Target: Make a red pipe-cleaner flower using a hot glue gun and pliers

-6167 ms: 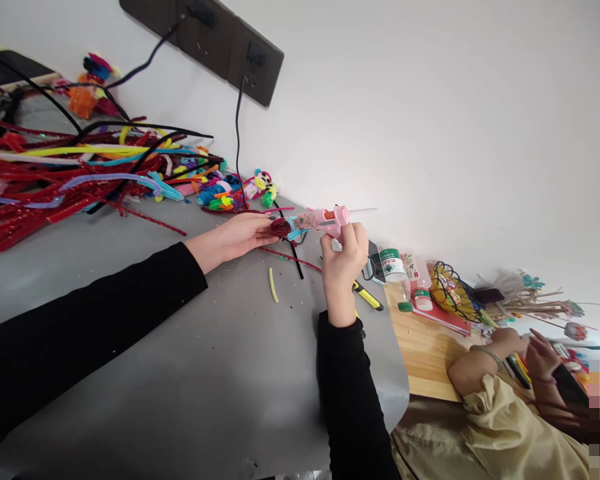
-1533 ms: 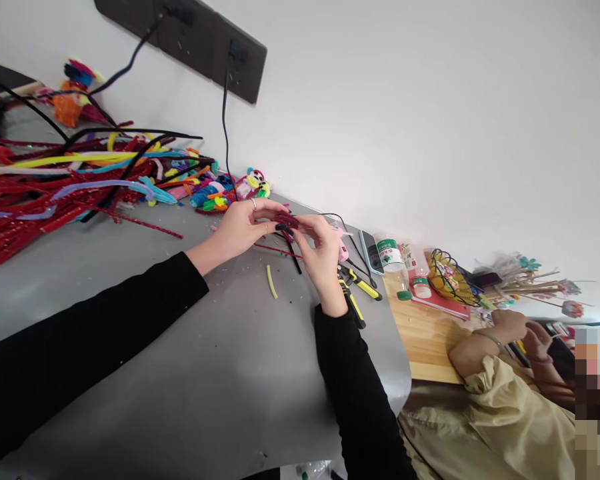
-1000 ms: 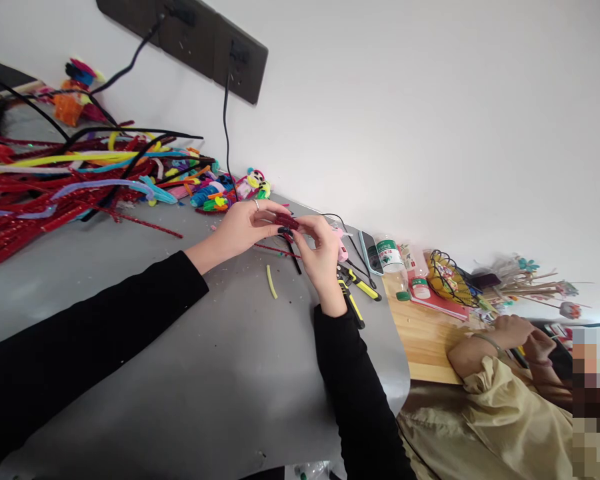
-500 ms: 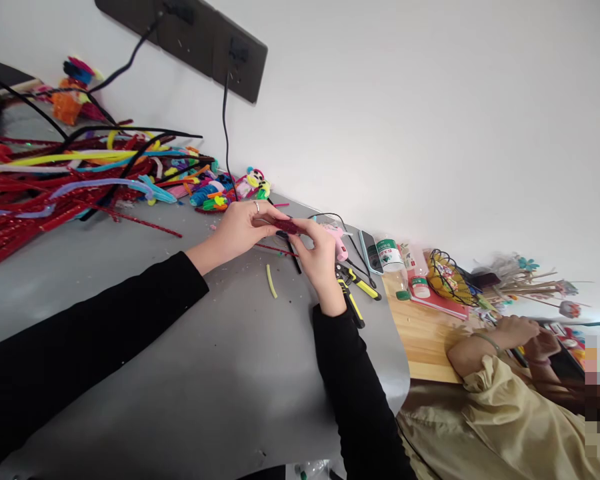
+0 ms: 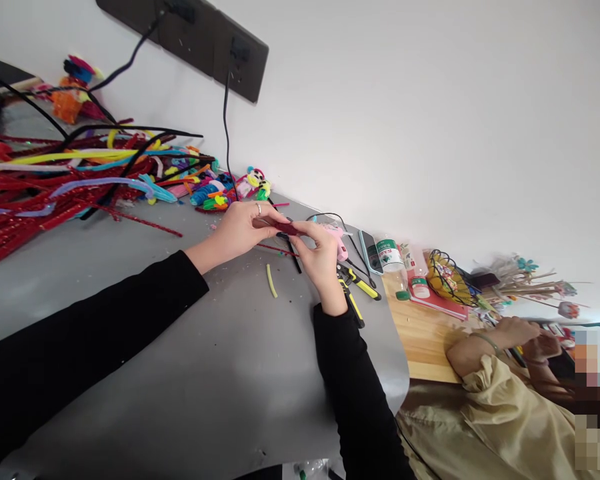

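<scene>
Between my two hands is a small dark red piece of pipe cleaner (image 5: 287, 228), partly hidden by my fingers. My left hand (image 5: 243, 228), with a ring on one finger, pinches its left end. The fingertips of my right hand (image 5: 316, 252) close on its right end. Under my hands a thin red pipe cleaner (image 5: 277, 249) lies on the grey mat (image 5: 205, 373). Nearer to me is a short yellow-green pipe cleaner (image 5: 271, 281). Beside my right wrist rest yellow-and-black pliers (image 5: 353, 293), and a pink glue gun (image 5: 341, 241) lies just behind that hand.
Many coloured pipe cleaners (image 5: 80, 180) are heaped at the left, with small fuzzy figures (image 5: 253, 181) by the wall. A phone (image 5: 371, 252), a plastic bottle (image 5: 393, 263) and a wire basket (image 5: 450, 275) stand at the right. Another person's hands (image 5: 520, 337) are at the far right.
Both hands keep nearly the same place and grip. The red piece between my fingers looks slightly turned.
</scene>
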Motion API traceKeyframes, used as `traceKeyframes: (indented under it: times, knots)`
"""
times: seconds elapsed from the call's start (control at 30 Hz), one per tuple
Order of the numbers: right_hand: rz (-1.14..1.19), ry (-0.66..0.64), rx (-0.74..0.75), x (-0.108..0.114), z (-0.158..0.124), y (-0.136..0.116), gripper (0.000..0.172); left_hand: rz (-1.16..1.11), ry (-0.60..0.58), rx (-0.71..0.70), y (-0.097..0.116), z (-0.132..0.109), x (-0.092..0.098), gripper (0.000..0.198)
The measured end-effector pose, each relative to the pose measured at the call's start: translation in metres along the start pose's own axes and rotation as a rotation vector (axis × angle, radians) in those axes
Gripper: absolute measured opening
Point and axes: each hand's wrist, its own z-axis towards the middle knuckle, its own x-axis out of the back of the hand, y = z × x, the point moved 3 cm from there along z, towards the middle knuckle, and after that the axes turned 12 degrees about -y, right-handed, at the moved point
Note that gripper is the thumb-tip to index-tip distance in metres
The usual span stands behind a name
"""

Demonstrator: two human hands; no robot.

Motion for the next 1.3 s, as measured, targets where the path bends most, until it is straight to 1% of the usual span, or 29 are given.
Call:
traceKeyframes:
  times: [0.33,0.5,0.7,0.83,0.93,1.13,1.3]
  knots:
    - [0.022,0.007,0.028,-0.0003,-0.0009,-0.0003,0.012,-0.015,-0.004,-0.006,0.001,-0.0004,0.0003,0.029]
    - [0.031,-0.016,-0.008,-0.0017,-0.0014,0.0022,0.012,0.006,0.0,0.003,0.0005,-0.0005,0.0007,0.031]
    - [0.061,-0.023,0.014,-0.0002,-0.0008,0.0029,0.011,0.019,0.001,-0.014,-0.0015,-0.0005,-0.0003,0.033]
    - [0.063,-0.044,-0.009,-0.0002,-0.0006,0.0042,0.012,0.013,0.008,-0.002,-0.0028,-0.0005,-0.0007,0.034]
    - [0.069,-0.043,-0.016,-0.0009,-0.0008,0.0043,0.011,0.012,0.013,-0.003,-0.0034,-0.0008,-0.0007,0.03]
    - [0.092,-0.024,0.021,0.0015,-0.0004,-0.0018,0.01,0.013,0.014,-0.021,-0.0032,-0.0011,-0.0007,0.024]
    - [0.088,-0.046,0.029,0.0012,-0.0001,-0.0006,0.009,0.017,0.002,-0.001,-0.0037,-0.0015,-0.0016,0.03]
